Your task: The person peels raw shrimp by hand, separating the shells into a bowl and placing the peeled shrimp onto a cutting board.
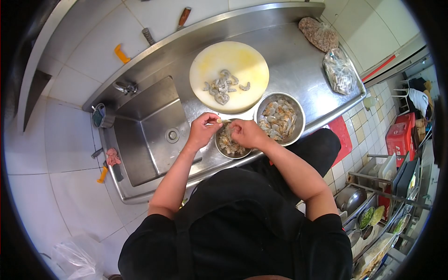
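Observation:
My left hand [204,130] is closed, its thumb and forefinger pinching a shrimp [225,121] above the rim of a small metal bowl. My right hand [248,134] is closed too, its fingertips at the other end of that shrimp, partly hidden. Below both hands, the small bowl [236,157] contains shrimp shells [230,145]. Just right of it stands a larger metal bowl [303,114] full of unpeeled shrimp [278,120]. Behind the bowls, a round cutting board [252,58] carries a small pile of peeled grey shrimp [220,88].
A steel sink [144,149] with a faucet [125,87] lies to the left. Two filled plastic bags [318,34] sit at the counter's far right. Knife handles [184,17] stick up behind the backsplash. A metal rack [373,186] with dishes stands to the right.

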